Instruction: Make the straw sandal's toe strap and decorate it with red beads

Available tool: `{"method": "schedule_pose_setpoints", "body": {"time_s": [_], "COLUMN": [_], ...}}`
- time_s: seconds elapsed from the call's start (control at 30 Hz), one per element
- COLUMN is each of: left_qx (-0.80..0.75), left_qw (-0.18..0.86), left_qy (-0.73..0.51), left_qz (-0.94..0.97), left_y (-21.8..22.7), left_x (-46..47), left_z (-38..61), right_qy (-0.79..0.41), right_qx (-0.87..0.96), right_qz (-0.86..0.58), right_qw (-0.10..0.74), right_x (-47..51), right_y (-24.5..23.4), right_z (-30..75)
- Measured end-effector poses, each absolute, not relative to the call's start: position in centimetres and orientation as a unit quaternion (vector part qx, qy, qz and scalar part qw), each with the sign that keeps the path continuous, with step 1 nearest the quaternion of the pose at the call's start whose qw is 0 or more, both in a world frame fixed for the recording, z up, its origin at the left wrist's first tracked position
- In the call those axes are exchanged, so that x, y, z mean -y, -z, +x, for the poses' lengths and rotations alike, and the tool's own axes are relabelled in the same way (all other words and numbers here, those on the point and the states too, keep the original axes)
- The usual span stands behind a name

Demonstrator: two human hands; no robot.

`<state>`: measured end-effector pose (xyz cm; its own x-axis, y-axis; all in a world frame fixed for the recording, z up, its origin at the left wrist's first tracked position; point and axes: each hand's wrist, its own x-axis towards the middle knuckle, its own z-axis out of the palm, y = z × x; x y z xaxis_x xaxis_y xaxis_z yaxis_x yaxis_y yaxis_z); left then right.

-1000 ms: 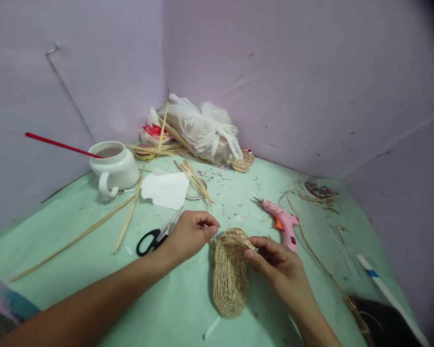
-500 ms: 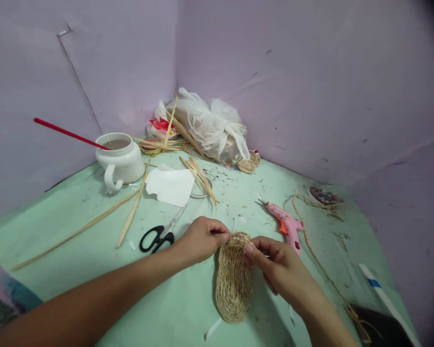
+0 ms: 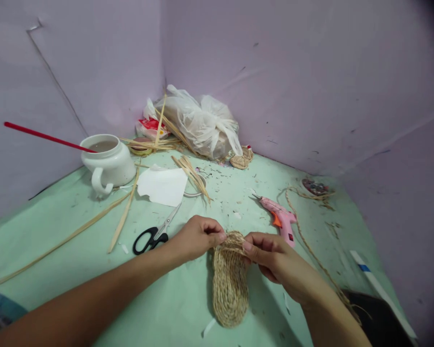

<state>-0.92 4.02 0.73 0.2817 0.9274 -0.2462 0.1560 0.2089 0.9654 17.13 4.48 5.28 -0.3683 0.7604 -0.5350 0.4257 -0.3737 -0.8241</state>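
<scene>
A small slipper of coiled, braided straw [image 3: 229,289] lies with its rounded heel end toward me, a straw band across its far end. My left hand [image 3: 204,236] pinches the far left edge of that band, thumb against curled fingers. On the opposite side, my right hand [image 3: 269,255] grips the band's right edge between thumb and fingers. Parts of the fingertips under the band are hidden. Black-handled scissors [image 3: 155,236] lie partly open beside my left forearm. A pink glue gun [image 3: 280,217] rests beyond my right hand, its nozzle pointing away to the left.
A white pot [image 3: 108,164] with a red stick [image 3: 47,135] stands at left. Straw strips [image 3: 123,217] and white paper [image 3: 162,185] lie nearby. A tied plastic bag [image 3: 206,120] sits in the corner. At right are a braided cord [image 3: 307,246] and a white strip [image 3: 379,289].
The camera view has shifted slightly, so most things appear further left. The band at the slipper's far end now shows more clearly between my hands, which both keep their hold.
</scene>
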Motion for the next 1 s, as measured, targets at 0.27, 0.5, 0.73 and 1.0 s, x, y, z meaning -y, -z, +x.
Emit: {"method": "schedule_pose_setpoints", "body": {"time_s": [0.27,0.5,0.73,1.0], "left_qx": [-0.512,-0.485,-0.476,-0.484], "left_qw": [0.584,0.646,0.569,0.457], "left_qy": [-0.300,-0.275,-0.256,-0.237], "left_qz": [0.554,0.521,0.619,0.708], "left_y": [-0.7,-2.1,-1.6,-1.2], "left_x": [-4.0,-3.9,-3.9,-3.7], "left_z": [-0.8,-1.4,-1.7,-1.7], "right_qy": [-0.611,-0.603,-0.601,-0.544], "right_qx": [0.575,0.584,0.604,0.654], "right_qz": [-0.522,-0.527,-0.495,-0.502], "right_qw": [0.155,0.133,0.170,0.157], "right_x": [-4.5,-4.3,-4.1,-3.7], "right_y": [-5.4,-5.3,-4.4,-3.5], "right_z": [16.6,17.1,17.0,16.5]}}
